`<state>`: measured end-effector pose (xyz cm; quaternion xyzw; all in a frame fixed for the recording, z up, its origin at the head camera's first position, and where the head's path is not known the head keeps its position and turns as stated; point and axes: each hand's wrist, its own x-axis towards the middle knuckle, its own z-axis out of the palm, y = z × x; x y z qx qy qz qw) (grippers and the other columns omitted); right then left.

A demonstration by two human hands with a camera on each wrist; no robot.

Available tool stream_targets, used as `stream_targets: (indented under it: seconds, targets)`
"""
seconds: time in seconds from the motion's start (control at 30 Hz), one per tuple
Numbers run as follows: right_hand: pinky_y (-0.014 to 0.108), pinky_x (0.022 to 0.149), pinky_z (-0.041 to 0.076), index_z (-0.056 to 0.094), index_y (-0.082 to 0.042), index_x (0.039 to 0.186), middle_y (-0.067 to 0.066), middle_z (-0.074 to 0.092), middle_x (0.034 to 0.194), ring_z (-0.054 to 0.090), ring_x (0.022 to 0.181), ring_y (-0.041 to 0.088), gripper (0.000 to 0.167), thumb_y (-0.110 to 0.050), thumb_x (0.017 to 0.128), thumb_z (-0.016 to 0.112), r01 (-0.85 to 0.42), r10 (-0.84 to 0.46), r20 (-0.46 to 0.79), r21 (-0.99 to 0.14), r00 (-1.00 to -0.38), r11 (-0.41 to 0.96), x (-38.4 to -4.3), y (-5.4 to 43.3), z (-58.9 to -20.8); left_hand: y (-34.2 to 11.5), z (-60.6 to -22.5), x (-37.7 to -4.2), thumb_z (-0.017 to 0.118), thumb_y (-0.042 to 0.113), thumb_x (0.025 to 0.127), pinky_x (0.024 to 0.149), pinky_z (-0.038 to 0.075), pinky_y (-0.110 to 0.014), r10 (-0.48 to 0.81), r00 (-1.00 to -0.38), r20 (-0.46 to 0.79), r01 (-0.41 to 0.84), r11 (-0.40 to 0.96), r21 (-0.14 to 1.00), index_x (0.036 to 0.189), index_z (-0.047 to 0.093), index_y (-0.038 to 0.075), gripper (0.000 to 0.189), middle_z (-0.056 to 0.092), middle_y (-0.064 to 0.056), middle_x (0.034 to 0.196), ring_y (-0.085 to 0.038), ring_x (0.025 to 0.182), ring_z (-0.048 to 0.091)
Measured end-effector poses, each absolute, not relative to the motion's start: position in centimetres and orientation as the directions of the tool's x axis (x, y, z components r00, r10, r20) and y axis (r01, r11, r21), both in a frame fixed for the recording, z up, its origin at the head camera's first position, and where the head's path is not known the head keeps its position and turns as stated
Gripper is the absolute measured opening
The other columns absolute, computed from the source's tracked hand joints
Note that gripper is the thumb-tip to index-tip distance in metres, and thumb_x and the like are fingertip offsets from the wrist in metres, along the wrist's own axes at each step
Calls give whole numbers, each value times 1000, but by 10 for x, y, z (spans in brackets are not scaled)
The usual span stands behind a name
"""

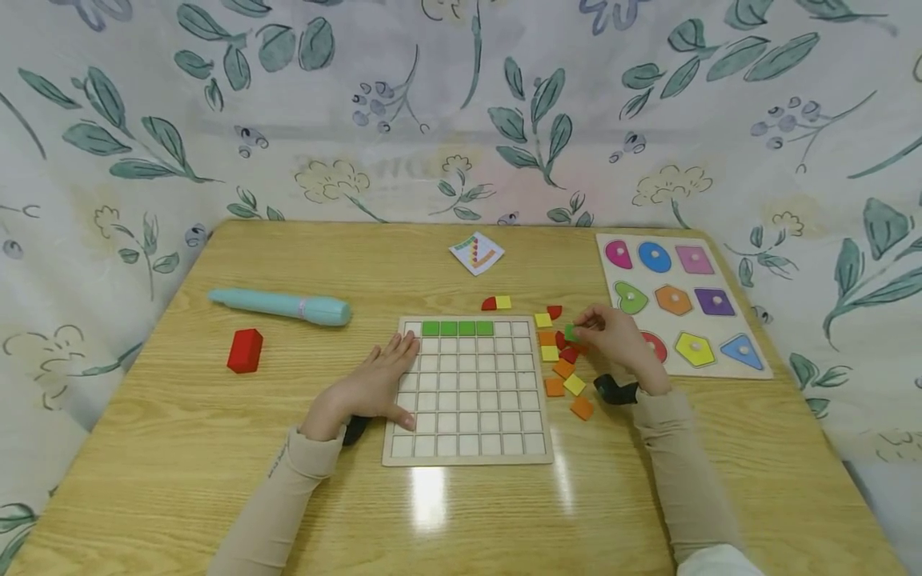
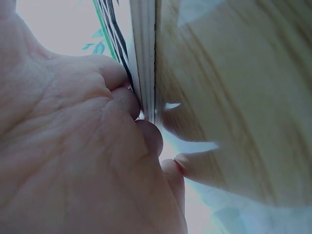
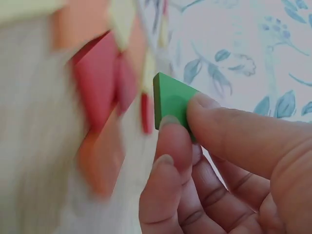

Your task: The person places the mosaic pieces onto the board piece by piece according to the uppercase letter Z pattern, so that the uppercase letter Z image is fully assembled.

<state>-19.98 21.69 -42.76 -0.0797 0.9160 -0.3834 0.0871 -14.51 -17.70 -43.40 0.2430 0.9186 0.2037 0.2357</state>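
A green square tile (image 3: 170, 100) is pinched between the thumb and fingers of my right hand (image 1: 612, 340), above the loose tiles beside the board. My left hand (image 1: 370, 384) rests on the left edge of the wooden grid board (image 1: 468, 460), its fingers spread over the frame and outer cells. In the board's top row a run of several green tiles (image 1: 458, 329) fills cells, with the top left cell bare. Red, orange and yellow tiles (image 1: 564, 368) lie scattered along the board's right side. In the left wrist view my fingertips meet the board's edge (image 2: 144, 58).
A patterned card (image 1: 477, 254) lies behind the board, with a red and a yellow tile (image 1: 503, 302) nearer. At the right sits a shape puzzle (image 1: 684, 320). On the left are a turquoise mallet-like toy (image 1: 288, 306) and a red block (image 1: 246, 350).
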Motion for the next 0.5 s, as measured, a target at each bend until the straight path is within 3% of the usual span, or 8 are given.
stream_targets:
  seconds: [0.27, 0.5]
  targets:
    - [20, 65, 52, 64, 2, 105, 18, 69, 97, 61, 74, 10, 19, -13, 93, 64, -74, -241, -88, -804, -966, 590, -222, 175, -431, -177, -436, -146, 85, 41, 65, 119, 2, -62, 541, -772, -332, 347, 798, 493, 154, 2, -3, 129, -7, -21, 162, -39, 150, -8]
    - [23, 67, 51, 63, -3, 106, 13, 68, 98, 61, 77, 15, 18, -16, 94, 63, -35, -259, -149, -804, -954, 594, -229, 147, -436, -178, -435, -145, 85, 41, 64, 120, 2, -61, 531, -777, -338, 338, 805, 488, 154, 3, -3, 129, -6, -20, 162, -38, 150, -8]
